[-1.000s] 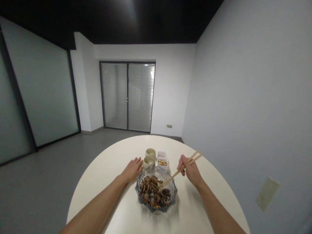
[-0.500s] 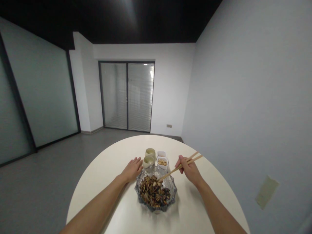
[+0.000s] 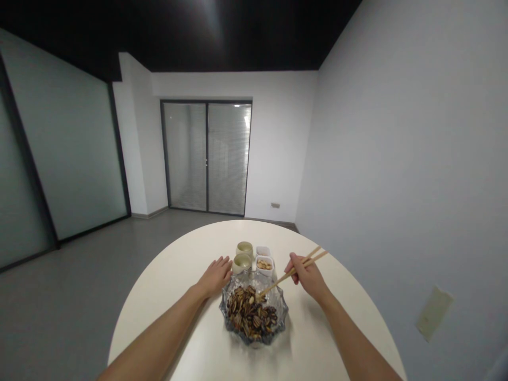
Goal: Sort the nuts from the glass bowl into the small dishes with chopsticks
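Note:
My left hand (image 3: 216, 276) rests flat and open on the table beside the near ceramic cup (image 3: 242, 263), touching nothing else that I can see. My right hand (image 3: 308, 278) grips a pair of wooden chopsticks (image 3: 286, 278). Their tips reach over the rim of a faceted glass bowl (image 3: 225, 312) and sit at a heap of dark striped sunflower seeds (image 3: 250, 315). I cannot tell whether the tips hold a seed. Behind the bowl stand a second cup (image 3: 245, 248) and a small white square dish of peanuts (image 3: 264, 264).
Another small white dish (image 3: 263, 251) stands behind the peanuts. Everything rests on a round white table (image 3: 166, 301). Beyond it lie a grey floor, frosted glass panels on the left, a glass door with blinds ahead and a white wall on the right.
My right hand has shifted slightly left, and the chopstick tips have moved up and left over the seeds. My left hand has stayed in place.

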`<control>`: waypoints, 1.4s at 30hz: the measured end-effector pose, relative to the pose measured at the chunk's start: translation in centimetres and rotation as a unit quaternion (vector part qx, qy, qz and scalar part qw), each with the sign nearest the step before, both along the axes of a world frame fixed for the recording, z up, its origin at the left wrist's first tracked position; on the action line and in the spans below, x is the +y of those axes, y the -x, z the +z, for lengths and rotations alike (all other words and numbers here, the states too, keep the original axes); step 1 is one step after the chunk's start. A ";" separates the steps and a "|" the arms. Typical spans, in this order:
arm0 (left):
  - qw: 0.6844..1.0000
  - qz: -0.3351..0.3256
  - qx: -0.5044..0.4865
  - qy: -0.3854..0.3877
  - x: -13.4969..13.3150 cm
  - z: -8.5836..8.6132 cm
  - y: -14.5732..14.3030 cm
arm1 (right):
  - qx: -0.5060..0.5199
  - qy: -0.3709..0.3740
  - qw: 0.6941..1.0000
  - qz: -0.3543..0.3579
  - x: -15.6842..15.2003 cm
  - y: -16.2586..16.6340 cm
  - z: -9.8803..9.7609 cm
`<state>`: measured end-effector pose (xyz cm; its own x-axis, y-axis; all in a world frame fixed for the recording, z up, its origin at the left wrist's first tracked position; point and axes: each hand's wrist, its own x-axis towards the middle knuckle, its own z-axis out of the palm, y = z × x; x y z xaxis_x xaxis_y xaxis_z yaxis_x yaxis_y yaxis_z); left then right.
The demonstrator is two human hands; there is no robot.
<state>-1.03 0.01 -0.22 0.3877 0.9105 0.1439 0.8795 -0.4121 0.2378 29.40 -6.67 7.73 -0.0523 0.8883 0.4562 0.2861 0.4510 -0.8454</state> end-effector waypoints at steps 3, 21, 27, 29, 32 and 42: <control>1.000 0.000 0.002 0.003 0.0 0.0 0.0 | 0.034 -0.039 0.998 -0.021 0.3 -0.3 -0.2; 1.000 -0.005 -0.001 -0.007 0.2 -0.2 0.0 | 0.082 -0.097 0.975 -0.183 2.8 -1.0 -2.5; 1.000 -0.006 0.006 -0.008 0.0 0.0 -0.2 | 0.069 -0.093 0.977 -0.179 2.7 -1.2 -2.4; 1.000 -0.008 0.012 -0.006 0.0 0.0 -0.2 | 0.068 -0.102 0.975 -0.184 2.4 -1.3 -2.0; 1.000 -0.004 0.012 -0.002 0.0 0.1 -0.2 | 0.084 -0.119 0.974 -0.174 1.8 -1.2 -1.2; 1.000 -0.003 -0.005 -0.001 0.1 0.0 -0.2 | 0.051 -0.066 0.996 -0.021 0.0 0.4 -0.2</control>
